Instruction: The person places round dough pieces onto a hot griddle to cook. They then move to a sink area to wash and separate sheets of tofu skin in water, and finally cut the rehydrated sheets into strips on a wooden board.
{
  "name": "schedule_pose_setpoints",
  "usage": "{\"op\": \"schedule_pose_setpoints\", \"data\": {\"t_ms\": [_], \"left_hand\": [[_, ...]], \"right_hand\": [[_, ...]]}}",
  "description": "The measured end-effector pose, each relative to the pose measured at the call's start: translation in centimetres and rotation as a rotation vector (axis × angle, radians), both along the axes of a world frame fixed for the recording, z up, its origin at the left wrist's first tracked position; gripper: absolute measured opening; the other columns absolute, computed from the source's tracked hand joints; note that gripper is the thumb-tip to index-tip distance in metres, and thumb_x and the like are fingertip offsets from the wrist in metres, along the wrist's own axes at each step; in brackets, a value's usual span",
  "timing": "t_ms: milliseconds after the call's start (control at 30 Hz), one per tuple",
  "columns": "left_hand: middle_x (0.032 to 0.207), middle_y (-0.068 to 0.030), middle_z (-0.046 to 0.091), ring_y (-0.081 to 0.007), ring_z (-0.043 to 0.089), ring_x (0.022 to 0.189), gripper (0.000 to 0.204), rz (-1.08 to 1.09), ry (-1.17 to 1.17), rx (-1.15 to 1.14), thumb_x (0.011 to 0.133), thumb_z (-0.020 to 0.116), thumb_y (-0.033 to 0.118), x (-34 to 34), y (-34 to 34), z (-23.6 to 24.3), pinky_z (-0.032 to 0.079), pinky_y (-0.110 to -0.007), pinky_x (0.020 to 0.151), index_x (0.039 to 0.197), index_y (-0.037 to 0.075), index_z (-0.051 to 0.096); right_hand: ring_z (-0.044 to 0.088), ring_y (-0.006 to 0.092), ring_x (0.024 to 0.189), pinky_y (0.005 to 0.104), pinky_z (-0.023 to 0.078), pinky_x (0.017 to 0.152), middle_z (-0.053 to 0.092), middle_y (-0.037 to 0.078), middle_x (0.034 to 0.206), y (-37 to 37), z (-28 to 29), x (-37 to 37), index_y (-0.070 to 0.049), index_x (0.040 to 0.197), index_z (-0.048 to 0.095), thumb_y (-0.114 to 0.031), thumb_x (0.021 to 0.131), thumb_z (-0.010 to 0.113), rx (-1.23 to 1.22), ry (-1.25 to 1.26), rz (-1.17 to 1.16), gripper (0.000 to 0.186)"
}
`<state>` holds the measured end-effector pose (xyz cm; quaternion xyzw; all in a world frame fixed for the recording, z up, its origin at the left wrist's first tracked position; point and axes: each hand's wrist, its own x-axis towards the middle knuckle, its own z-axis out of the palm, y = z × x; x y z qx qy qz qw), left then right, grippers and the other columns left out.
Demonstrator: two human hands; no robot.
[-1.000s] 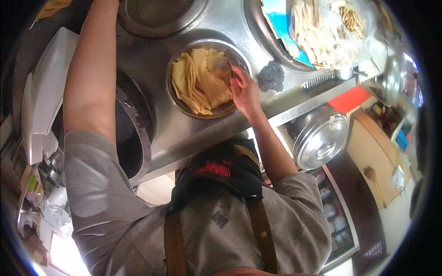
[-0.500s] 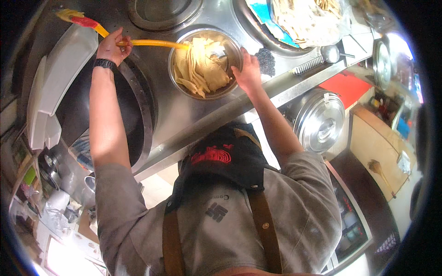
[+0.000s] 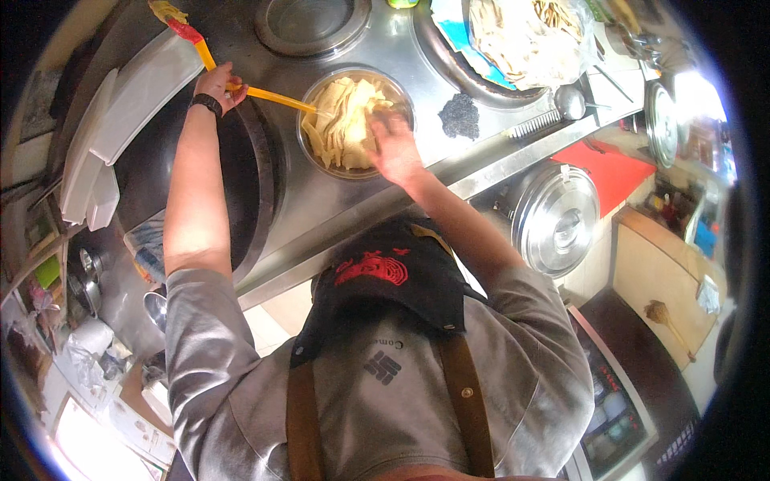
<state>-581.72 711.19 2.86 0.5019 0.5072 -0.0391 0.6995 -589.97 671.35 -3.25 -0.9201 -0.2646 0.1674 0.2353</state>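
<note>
My left hand (image 3: 223,88) is closed around the long yellow handle of a brush-like tool (image 3: 277,97). Its red collar and frayed yellow tip point to the far left, while the handle's other end reaches over the bowl among the sheets. A round metal bowl (image 3: 304,152) on the steel counter holds a heap of thin, folded, pale yellow sheets (image 3: 345,120). Over the bowl's right side lies my right hand (image 3: 395,148), its fingers stretched onto the sheets and slightly blurred. Whether a sheet is under those fingertips, I cannot see.
Left of the bowl is a big dark wok (image 3: 136,172), with white trays (image 3: 144,112) beyond. A black scouring pad (image 3: 459,116), a brush (image 3: 536,122) and a ladle (image 3: 569,103) lie to the right. Behind them sits a bag of pale strips (image 3: 525,40). A lidded pot (image 3: 555,220) stands below the counter edge.
My right hand has left the bowl's right rim and moved left onto the sheets. The left hand keeps its hold on the yellow handle. The whole view has shifted slightly.
</note>
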Motion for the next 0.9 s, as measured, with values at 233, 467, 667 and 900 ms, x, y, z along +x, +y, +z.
{"op": "schedule_pose_setpoints", "data": {"t_ms": [233,467,667,900], "left_hand": [[0.087,-0.0129,0.053,-0.031,0.061,0.076,0.03,0.002,0.015,0.029,0.097,0.062,0.027,-0.5,-2.0,0.9,0.06,-0.042,0.067,0.101,0.004,0.044],[0.081,-0.0169,0.059,-0.0359,0.066,0.072,0.029,-0.02,-0.03,-0.006,0.101,0.053,0.03,-0.2,-2.8,-1.7,0.062,-0.048,0.066,0.091,0.003,0.045],[0.081,-0.0172,0.06,-0.0353,0.067,0.072,0.032,-0.029,-0.088,-0.049,0.101,0.052,0.031,0.3,-4.4,-1.9,0.062,-0.046,0.065,0.085,0.005,0.045],[0.082,-0.0173,0.06,-0.0347,0.067,0.072,0.032,-0.03,-0.084,-0.075,0.101,0.054,0.029,-0.5,-4.5,-1.5,0.063,-0.045,0.066,0.081,0.005,0.045]], "right_hand": [[0.009,0.0454,0.148,0.0646,0.017,0.114,0.02,0.022,0.159,7.5,-2.2,0.2,-0.024,0.156,0.018,-0.04,0.083,0.074,-0.264,0.233,0.04,0.093],[0.013,0.0459,0.147,0.0685,0.023,0.109,0.019,0.02,0.159,5.8,-4.7,1.9,-0.025,0.155,0.023,-0.043,0.075,0.079,-0.305,0.178,0.123,0.099],[0.014,0.0465,0.146,0.068,0.022,0.109,0.014,0.022,0.159,8.5,-1.1,0.5,-0.026,0.153,0.026,-0.042,0.071,0.082,-0.221,0.072,0.009,0.101],[0.012,0.0442,0.147,0.0658,0.019,0.111,0.012,0.02,0.16,8.4,-4.7,1.1,-0.025,0.152,0.029,-0.052,0.077,0.075,-0.354,0.024,0.088,0.092]]}}
